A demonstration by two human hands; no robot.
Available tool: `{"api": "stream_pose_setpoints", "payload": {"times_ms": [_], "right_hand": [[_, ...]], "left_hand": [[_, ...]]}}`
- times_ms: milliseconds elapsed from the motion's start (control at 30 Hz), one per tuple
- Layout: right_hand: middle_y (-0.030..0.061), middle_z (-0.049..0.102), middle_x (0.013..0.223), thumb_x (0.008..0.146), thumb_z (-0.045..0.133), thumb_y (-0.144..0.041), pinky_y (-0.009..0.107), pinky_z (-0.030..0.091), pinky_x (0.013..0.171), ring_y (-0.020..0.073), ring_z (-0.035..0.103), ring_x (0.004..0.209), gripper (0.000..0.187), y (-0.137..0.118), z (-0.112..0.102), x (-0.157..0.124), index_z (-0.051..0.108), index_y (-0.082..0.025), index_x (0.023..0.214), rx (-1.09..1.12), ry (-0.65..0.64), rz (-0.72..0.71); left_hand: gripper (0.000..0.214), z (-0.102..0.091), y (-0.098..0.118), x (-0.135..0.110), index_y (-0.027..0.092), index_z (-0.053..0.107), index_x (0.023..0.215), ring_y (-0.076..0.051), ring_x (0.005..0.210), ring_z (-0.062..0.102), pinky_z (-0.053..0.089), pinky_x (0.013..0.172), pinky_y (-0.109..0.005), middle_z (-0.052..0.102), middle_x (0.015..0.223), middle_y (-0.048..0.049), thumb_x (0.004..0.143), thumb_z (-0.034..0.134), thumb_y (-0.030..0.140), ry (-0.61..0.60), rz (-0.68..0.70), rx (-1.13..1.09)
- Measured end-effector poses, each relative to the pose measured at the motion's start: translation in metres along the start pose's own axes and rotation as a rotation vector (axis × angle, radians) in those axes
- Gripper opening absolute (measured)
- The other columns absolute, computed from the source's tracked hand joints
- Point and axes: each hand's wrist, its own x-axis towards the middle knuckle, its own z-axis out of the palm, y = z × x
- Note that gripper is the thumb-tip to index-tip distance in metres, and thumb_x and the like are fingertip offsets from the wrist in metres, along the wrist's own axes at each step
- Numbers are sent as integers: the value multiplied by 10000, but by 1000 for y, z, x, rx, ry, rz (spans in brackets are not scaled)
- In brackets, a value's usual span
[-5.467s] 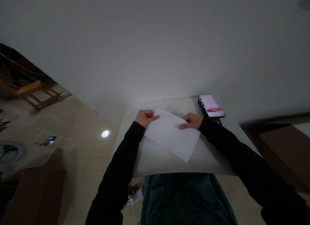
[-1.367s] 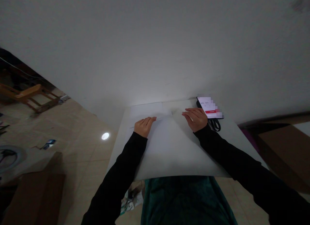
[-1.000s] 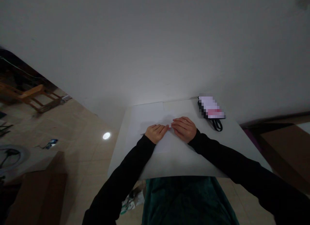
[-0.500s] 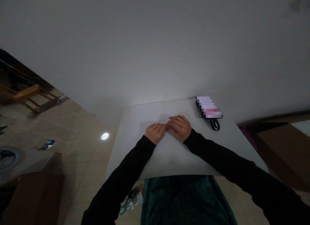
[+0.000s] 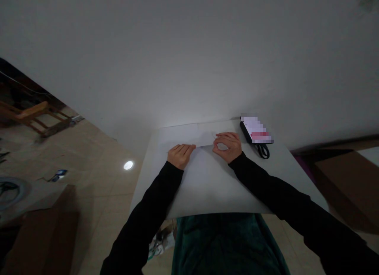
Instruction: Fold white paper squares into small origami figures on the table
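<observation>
At wht. tabletop point(image 5: 220, 196), L hand point(image 5: 179, 156) & R hand point(image 5: 230, 146) pinch wht. paper point(image 5: 205, 144) stretched betw. them.

white rectangular tabletop point(image 5: 219, 200) bears a flat white paper sheet point(image 5: 177, 133) far left, a dark-edged lit phone point(image 5: 255, 129) and black looped cord point(image 5: 259, 150) far right.

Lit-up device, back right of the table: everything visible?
The device looks like a phone: flat, black-edged, its lit screen pale with a reddish band. Pixelation hides details. The screen faces up toward the camera, at the far right of the table, by the wall. Something black shows along its left side; a black loop sits at its near edge. Whether either is attached is unclear. The right hand is nearby, not touching it.
</observation>
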Motion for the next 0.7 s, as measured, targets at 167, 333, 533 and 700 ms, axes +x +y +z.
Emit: {"api": "stream_pose_setpoints", "payload": {"times_ms": [167, 333, 533, 700], "right_hand": [[15, 698, 757, 699, 607, -171, 390, 481, 765, 211, 667, 769, 54, 30, -13, 7, 627, -221, 706, 2, 216, 193], [62, 702, 985, 761, 643, -183, 386, 476, 833, 218, 633, 956, 173, 9, -11, 10, 663, -206, 931, 6, 118, -55], [2, 722, 800, 847, 598, -143, 343, 439, 757, 155, 607, 774, 125, -18, 2, 5, 681, -233, 877, -50, -11, -266], [-5, 712, 770, 849, 588, -124, 350, 421, 786, 157, 588, 780, 143, -24, 4, 2, 680, -234, 852, -132, 0, -312]], "left_hand": [[114, -5, -20, -9, 183, 645, 864, -122, 637, 666, 471, 567, -246, 722, 734, 6, 855, 572, 96, 61, -128, 53], [136, -1, -15, -10, 190, 647, 939, -120, 673, 677, 487, 593, -238, 735, 793, 2, 853, 583, 107, 32, -115, -23], [279, 0, 2, -4, 196, 600, 1124, -132, 826, 697, 512, 671, -252, 738, 939, -30, 867, 553, 98, 5, -93, -188], [174, 1, 14, 5, 181, 629, 1015, -135, 792, 700, 522, 663, -252, 743, 913, -34, 854, 577, 140, 12, -93, -228]]}}
